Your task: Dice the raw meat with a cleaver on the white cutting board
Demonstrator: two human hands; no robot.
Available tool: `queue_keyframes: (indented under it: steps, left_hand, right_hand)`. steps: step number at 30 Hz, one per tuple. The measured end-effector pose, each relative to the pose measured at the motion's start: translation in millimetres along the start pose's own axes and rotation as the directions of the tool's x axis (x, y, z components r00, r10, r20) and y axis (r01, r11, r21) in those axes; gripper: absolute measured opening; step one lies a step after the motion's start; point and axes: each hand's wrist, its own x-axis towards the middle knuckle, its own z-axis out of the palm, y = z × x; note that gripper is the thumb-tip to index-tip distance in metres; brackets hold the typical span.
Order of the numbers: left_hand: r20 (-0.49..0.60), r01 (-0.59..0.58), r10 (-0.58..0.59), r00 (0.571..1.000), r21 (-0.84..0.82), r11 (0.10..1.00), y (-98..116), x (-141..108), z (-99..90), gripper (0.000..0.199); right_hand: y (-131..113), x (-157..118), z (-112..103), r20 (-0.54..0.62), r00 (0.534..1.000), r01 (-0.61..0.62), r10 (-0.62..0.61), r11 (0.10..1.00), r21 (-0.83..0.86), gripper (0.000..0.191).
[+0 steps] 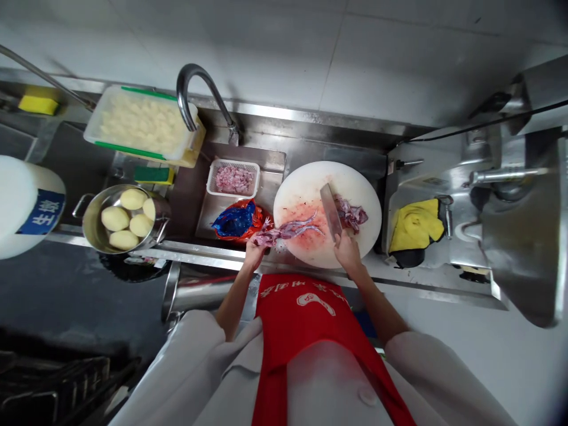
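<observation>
My left hand (pixel 254 253) grips a skinned frog (pixel 286 229) by one end at the left edge of the round white cutting board (pixel 306 183). Its thin legs stretch right across the blood-stained surface. Wrapped round the handle of a cleaver (pixel 331 208), my right hand (pixel 347 249) is at the board's near side. The broad blade points away from me and lies over the board. Just right of the blade sits a small heap of dark pinkish meat (pixel 354 214), partly hidden by it. Beside my left hand is a red and blue plastic bag (pixel 237 220), open at the top.
A white basket of chopped pink meat (pixel 234 178) stands in the sink behind the bag. Leftward are a pot of peeled potatoes (pixel 128 219), a lidded tub (pixel 142 124) and a curved faucet (pixel 195 77). Metal equipment with a yellow cloth (pixel 416 225) stands right of the board.
</observation>
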Motion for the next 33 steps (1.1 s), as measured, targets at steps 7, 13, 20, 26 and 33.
queue_keyframes:
  steps: [7, 13, 20, 26, 33]
  left_hand:
    - [0.008, -0.022, 0.021, 1.000, 0.117, 0.993, -3, 2, -11.8, 0.049]
    - [0.014, -0.007, 0.005, 1.000, 0.106, 0.994, -2, 2, -14.7, 0.047]
    - [-0.019, -0.050, 0.051, 0.999, 0.022, 0.998, 0, 9, -8.9, 0.042]
    - [-0.013, -0.031, 0.031, 0.999, 0.003, 1.000, 3, 8, -4.0, 0.045]
    - [0.013, 0.030, -0.029, 0.999, -0.049, 0.998, -3, 5, -5.4, 0.049]
  right_hand:
    - [-58, -16, -22, -0.091, 0.994, 0.054, -0.052, 0.998, 0.019, 0.038]
    - [-74, -2, 0, -0.002, 0.999, 0.034, -0.034, 0.997, 0.064, 0.035]
    - [-54, 8, 15, 0.053, 0.994, 0.088, -0.095, 0.989, 0.119, 0.027]
    - [-2, -2, 14, 0.077, 0.995, 0.063, -0.069, 0.995, 0.079, 0.029]
    - [-43, -19, 5, 0.031, 0.999, 0.026, -0.027, 0.999, 0.029, 0.031]
